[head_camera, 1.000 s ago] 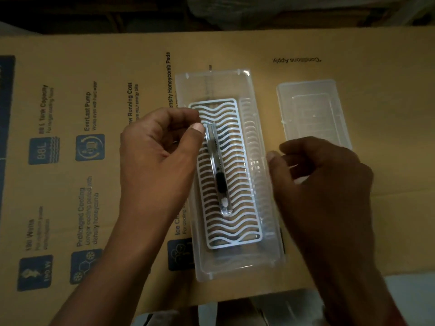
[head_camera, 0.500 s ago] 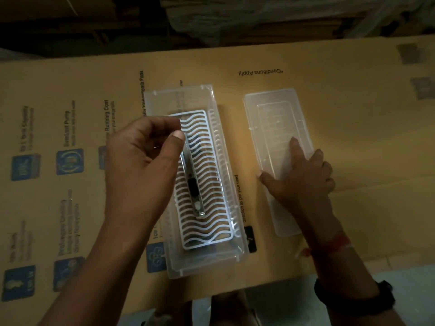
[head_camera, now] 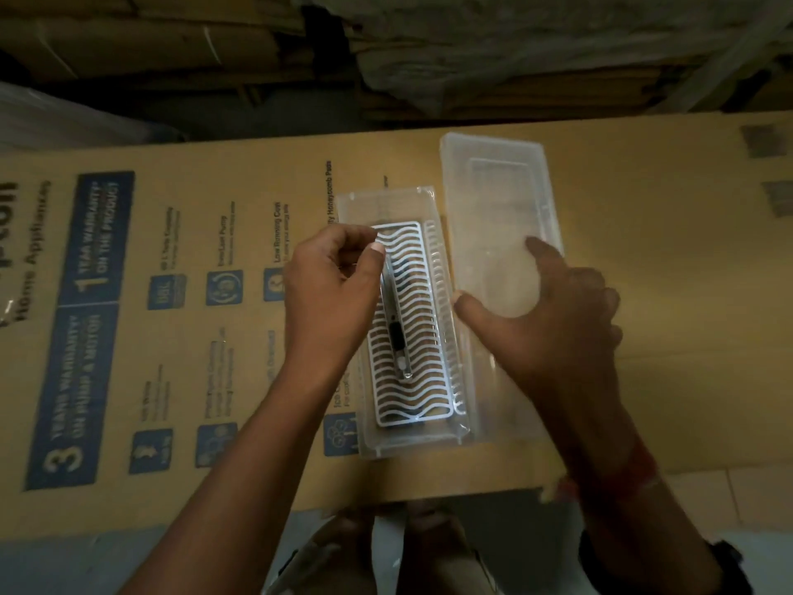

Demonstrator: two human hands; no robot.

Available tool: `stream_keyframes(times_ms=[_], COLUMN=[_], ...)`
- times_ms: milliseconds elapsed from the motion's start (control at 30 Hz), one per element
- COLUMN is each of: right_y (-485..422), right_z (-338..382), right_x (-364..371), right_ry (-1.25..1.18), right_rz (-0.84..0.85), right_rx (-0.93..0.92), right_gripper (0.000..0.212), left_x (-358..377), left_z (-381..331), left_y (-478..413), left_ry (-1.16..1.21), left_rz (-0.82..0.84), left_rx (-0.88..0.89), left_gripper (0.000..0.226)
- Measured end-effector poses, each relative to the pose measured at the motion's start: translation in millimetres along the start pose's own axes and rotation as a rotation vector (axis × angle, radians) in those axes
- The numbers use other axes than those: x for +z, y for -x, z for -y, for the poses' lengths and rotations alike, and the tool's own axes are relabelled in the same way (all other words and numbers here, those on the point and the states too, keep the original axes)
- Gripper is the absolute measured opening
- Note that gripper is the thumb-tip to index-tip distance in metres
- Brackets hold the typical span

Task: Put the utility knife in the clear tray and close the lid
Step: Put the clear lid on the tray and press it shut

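Observation:
The clear tray [head_camera: 356, 440] lies lengthwise on a flattened cardboard box, with a white wavy grid insert [head_camera: 422, 332] in it. The slim metal utility knife [head_camera: 398, 337] rests on the grid, along its left side. My left hand [head_camera: 330, 294] hovers over the knife's far end, thumb and fingers pinched at its tip. The clear lid [head_camera: 493, 199] sits just right of the tray, its left edge over the tray's right rim. My right hand [head_camera: 553, 324] grips the lid's near half, thumb at its left edge and fingers spread on top.
The printed cardboard sheet [head_camera: 171, 337] covers the work surface and ends near my body. Stacked cartons and plastic wrap [head_camera: 429, 49] fill the dark area beyond its far edge. Pale floor [head_camera: 729, 491] shows at bottom right.
My right hand went from beside the tray to the lid, took hold of it and slid it left against the tray. My left hand stayed at the knife's far end.

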State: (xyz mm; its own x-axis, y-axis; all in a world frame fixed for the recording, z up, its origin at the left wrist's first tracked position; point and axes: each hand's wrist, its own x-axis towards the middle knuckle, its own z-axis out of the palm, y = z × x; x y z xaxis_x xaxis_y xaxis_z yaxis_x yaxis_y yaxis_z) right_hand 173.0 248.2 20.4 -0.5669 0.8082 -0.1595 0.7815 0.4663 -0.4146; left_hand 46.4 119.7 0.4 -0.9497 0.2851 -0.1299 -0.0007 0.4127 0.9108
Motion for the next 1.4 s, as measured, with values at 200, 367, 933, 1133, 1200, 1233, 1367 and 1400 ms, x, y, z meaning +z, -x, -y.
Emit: stream_keyframes(times_ms=[200, 367, 933, 1133, 1200, 1233, 1367, 1400], right_y=[44.1, 56.6, 61.9, 61.5, 61.2, 61.1, 62.5, 64.0], right_z=[38.5, 55.7, 59.5, 51.3, 44.3, 38.9, 9.6, 2.7], right_x=[32.7, 56.2, 92.3, 92.5, 89.7, 87.7, 82.2, 82.5], right_ry=[0.028, 0.028, 0.111, 0.114, 0.052, -0.003, -0.185, -0.205], right_rz=[0.023, -0.005, -0.1, -0.093, -0.084, -0.08, -0.094, -0.098], right_rx=[-0.049, -0.031, -0.04, -0.08, -0.127, -0.148, -0.065, -0.026], right_gripper=[0.091, 0.086, 0.08, 0.081, 0.08, 0.08, 0.064, 0.056], left_x=[-5.4, -12.9, -13.4, -11.4, -8.2, -5.9, 9.2, 13.5], left_z=[-1.0, 3.1, 30.5, 40.4, 45.7, 48.4, 58.3, 61.1], left_y=[2.3, 1.7, 1.5, 7.4, 9.4, 10.3, 21.4, 26.5], left_ry=[0.04, -0.041, -0.216, -0.116, -0.086, -0.089, -0.187, -0.22], left_rz=[-0.022, -0.048, -0.026, -0.005, -0.007, -0.015, -0.056, -0.063], left_rx=[-0.076, -0.068, -0.003, -0.053, -0.086, -0.113, -0.158, -0.138], left_gripper=[0.014, 0.021, 0.036, 0.029, 0.029, 0.026, 0.016, 0.024])
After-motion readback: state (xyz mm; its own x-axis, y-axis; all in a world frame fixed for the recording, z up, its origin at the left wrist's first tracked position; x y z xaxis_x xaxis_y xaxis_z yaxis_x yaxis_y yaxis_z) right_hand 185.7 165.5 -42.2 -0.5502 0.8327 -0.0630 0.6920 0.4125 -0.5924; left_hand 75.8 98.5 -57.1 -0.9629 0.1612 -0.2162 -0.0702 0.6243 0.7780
